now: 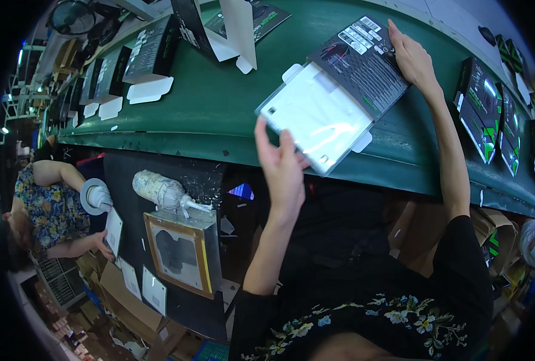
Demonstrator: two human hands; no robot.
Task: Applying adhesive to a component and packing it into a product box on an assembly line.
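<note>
A flat black printed box (363, 66) lies tilted over the green belt, its near end open with white flaps spread to both sides. Sticking well out of that end is a flat white panel (318, 117) in shiny clear wrap, with small dark square marks near its corners. My left hand (281, 165) grips the panel's near left edge, fingers at its corner and thumb by the front edge. At the box's far right edge, my right hand (413, 60) holds the box, thumb side up along its corner. The panel's far part is hidden inside the box.
Black boxes with open white flaps (153, 51) line the belt (219, 120) on the left; an opened box (219, 30) stands behind. More boxes (481, 111) stand at right. A side table holds a wooden-framed screen (180, 253) and a wrapped bottle (159, 189). Another person (57, 198) handles white panels.
</note>
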